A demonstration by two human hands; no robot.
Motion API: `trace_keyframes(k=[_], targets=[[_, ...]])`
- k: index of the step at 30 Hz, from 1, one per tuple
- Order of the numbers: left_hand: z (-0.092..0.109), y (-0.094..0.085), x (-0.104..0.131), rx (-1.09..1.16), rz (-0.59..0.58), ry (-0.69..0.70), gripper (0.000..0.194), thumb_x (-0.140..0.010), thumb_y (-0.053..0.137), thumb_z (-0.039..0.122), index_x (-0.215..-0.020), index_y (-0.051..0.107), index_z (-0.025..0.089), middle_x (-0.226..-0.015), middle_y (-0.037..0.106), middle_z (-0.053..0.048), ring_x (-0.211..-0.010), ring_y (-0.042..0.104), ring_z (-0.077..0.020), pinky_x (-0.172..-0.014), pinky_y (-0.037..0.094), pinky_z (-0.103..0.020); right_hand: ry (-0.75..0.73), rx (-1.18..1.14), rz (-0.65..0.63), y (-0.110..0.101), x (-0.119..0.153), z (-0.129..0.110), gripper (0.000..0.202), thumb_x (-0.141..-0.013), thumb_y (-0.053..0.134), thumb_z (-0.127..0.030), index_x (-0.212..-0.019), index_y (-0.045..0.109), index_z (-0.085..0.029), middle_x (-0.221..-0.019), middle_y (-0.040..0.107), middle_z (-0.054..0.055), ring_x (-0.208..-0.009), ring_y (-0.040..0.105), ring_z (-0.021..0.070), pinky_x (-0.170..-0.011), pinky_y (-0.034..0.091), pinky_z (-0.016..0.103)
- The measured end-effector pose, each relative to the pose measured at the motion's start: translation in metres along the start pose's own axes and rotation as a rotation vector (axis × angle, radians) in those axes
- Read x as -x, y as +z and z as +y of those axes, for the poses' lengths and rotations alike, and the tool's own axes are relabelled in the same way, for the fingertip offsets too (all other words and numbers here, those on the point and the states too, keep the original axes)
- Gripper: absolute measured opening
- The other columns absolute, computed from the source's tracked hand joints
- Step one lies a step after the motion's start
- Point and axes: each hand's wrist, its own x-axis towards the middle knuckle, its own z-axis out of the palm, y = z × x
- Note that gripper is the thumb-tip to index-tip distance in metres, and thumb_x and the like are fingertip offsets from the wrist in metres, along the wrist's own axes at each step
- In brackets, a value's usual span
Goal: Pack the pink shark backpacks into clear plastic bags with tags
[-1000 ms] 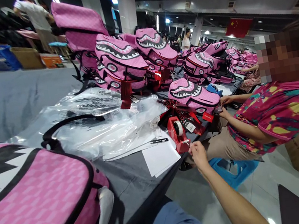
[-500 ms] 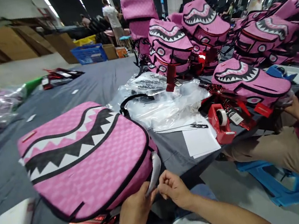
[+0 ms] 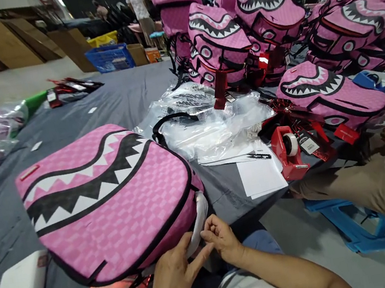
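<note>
Left hand (image 3: pixel 173 276) and right hand (image 3: pixel 221 239) pinch white strip (image 3: pixel 199 222) at near edge of pink shark-mouth backpack (image 3: pixel 107 198), flat on grey desk (image 3: pixel 132 100). Step: working strip on bag corner; next needs steady two-finger grip.

No lettering can be read anywhere. The hang tag (image 3: pixel 308 144) beside the red tape dispenser (image 3: pixel 288 152) carries dark print too small to make out, and the small red patch (image 3: pixel 28 172) on the pink backpack (image 3: pixel 109 203) is blurred. The clear plastic bags (image 3: pixel 207 124) show black markings that stay illegible
</note>
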Motion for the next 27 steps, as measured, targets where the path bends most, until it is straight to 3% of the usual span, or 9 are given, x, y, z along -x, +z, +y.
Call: trace_keyframes(k=[4, 9, 14, 18, 23, 27], targets=[[-0.008, 0.002, -0.001, 0.067, -0.005, 0.028, 0.040, -0.097, 0.043, 0.057, -0.095, 0.067, 0.025, -0.067, 0.073, -0.002, -0.061, 0.071, -0.0210, -0.059, 0.047, -0.025, 0.006, 0.044, -0.038, -0.003, 0.001, 0.001, 0.064, -0.073, 0.062, -0.085, -0.079, 0.043, -0.024, -0.058, 0.045, -0.009, -0.052, 0.044, 0.0100, -0.056, 0.037, 0.024], [-0.016, 0.005, -0.003, 0.153, -0.012, 0.040, 0.037, -0.098, 0.045, 0.053, -0.107, 0.068, 0.026, -0.075, 0.077, -0.002, -0.067, 0.075, -0.0214, -0.061, 0.052, -0.024, -0.032, 0.043, -0.127, -0.010, 0.006, 0.001, 0.049, -0.085, 0.063, -0.069, -0.089, 0.047, -0.022, -0.073, 0.056, -0.005, -0.066, 0.055, 0.0107, -0.067, 0.045, 0.025], [-0.029, 0.010, -0.002, 0.042, 0.002, 0.054, 0.038, -0.097, 0.047, 0.044, -0.129, 0.061, 0.029, -0.067, 0.075, 0.001, -0.061, 0.074, -0.0208, -0.055, 0.049, -0.023, 0.076, 0.033, -0.189, -0.007, -0.007, 0.005, 0.041, -0.085, 0.064, -0.058, -0.094, 0.046, -0.023, -0.070, 0.057, -0.007, -0.056, 0.052, 0.0086, -0.048, 0.038, 0.018], [-0.034, 0.010, -0.002, -0.040, 0.007, 0.089, 0.039, -0.097, 0.046, 0.037, -0.132, 0.061, 0.030, -0.066, 0.074, 0.000, -0.057, 0.072, -0.0194, -0.054, 0.047, -0.022, 0.156, 0.033, -0.229, 0.002, -0.016, 0.007, 0.052, -0.081, 0.066, -0.064, -0.106, 0.046, -0.023, -0.071, 0.060, -0.008, -0.047, 0.054, 0.0084, -0.037, 0.033, 0.017], [-0.031, 0.012, -0.002, -0.055, 0.014, 0.099, 0.041, -0.097, 0.045, 0.034, -0.134, 0.061, 0.028, -0.068, 0.075, -0.001, -0.060, 0.073, -0.0192, -0.055, 0.048, -0.021, 0.216, -0.124, 0.001, 0.009, -0.001, 0.006, 0.066, -0.067, 0.071, -0.080, -0.087, 0.048, -0.021, -0.050, 0.044, -0.014, -0.035, 0.032, 0.0031, -0.035, 0.022, 0.017], [-0.033, 0.014, -0.002, -0.043, 0.027, 0.118, 0.042, -0.096, 0.045, 0.031, -0.135, 0.060, 0.028, -0.073, 0.077, -0.002, -0.061, 0.074, -0.0185, -0.056, 0.049, -0.020, 0.312, -0.401, -0.055, 0.008, 0.016, -0.012, 0.065, -0.063, 0.082, -0.073, -0.077, 0.047, -0.021, -0.047, 0.039, -0.014, -0.037, 0.024, 0.0012, -0.038, 0.012, 0.017]])
